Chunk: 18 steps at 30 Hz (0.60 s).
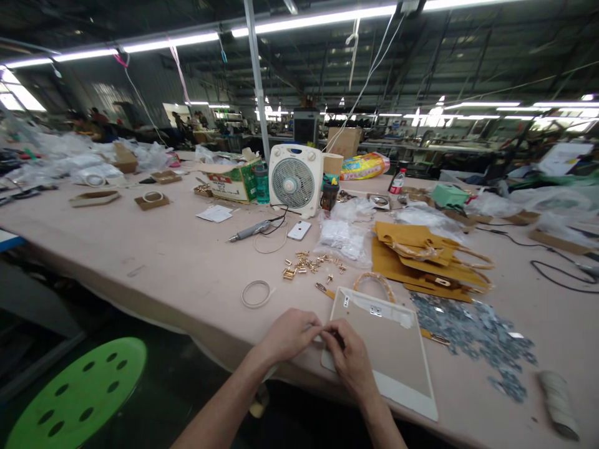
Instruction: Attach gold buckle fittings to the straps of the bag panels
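My left hand (291,334) and my right hand (349,355) meet at the table's front edge, their fingertips pinched together. Whatever they may hold is too small to make out. Under my right hand lies a flat beige panel (397,352) with a white border and small metal fittings near its top edge. A wrapped round handle (374,278) curves up behind it, and a mustard strap with a buckle (435,337) sticks out at its right side. Beyond my hands are scattered gold-coloured metal pieces (302,265). A pale ring-shaped coil (256,294) lies to the left.
Mustard bags (416,249) are stacked at right, behind a spread of small silvery pieces (477,333). A fan (294,181), a phone (299,230) and a corded screwdriver (250,231) stand or lie farther back. A green stool (79,396) is at lower left.
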Tool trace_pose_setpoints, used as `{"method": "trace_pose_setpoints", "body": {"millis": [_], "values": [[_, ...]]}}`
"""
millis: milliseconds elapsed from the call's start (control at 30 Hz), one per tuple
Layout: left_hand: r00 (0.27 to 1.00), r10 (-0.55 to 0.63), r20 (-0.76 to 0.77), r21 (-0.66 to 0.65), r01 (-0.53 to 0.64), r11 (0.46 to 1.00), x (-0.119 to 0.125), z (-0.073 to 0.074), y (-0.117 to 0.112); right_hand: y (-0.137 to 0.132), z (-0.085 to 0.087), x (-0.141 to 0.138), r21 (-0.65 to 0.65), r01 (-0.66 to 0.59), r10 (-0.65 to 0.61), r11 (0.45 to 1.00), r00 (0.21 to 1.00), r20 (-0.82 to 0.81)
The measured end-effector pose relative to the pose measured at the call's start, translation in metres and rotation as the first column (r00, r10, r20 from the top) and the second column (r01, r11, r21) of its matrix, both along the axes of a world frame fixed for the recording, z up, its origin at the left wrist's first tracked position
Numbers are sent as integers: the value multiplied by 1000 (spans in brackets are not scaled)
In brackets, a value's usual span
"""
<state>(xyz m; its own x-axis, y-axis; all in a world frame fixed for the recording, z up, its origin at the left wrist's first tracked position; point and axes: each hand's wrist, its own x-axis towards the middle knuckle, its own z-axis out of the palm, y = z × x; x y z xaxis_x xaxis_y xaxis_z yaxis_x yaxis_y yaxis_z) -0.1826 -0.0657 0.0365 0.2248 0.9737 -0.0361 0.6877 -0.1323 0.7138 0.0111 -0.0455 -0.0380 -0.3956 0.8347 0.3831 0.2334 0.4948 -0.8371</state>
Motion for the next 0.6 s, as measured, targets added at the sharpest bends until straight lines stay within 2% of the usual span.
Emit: {"method": "trace_pose_setpoints", "body": {"millis": [133, 333, 467, 600], "values": [[999, 9, -31, 25, -8, 1000, 1, -1, 1, 1, -3, 0, -18, 41, -41, 999, 999, -27], [998, 50, -28, -2, -50, 999, 4, -4, 2, 1, -2, 0, 25, 20, -19, 999, 1000, -24], [981, 107, 160, -68, -97, 993, 6, -11, 4, 0, 0, 1, 30, 33, -32, 999, 999, -31], [913, 192, 360, -177, -135, 975, 8, -22, 8, -1, 2, 2, 48, 34, -32, 998, 998, -54]]}}
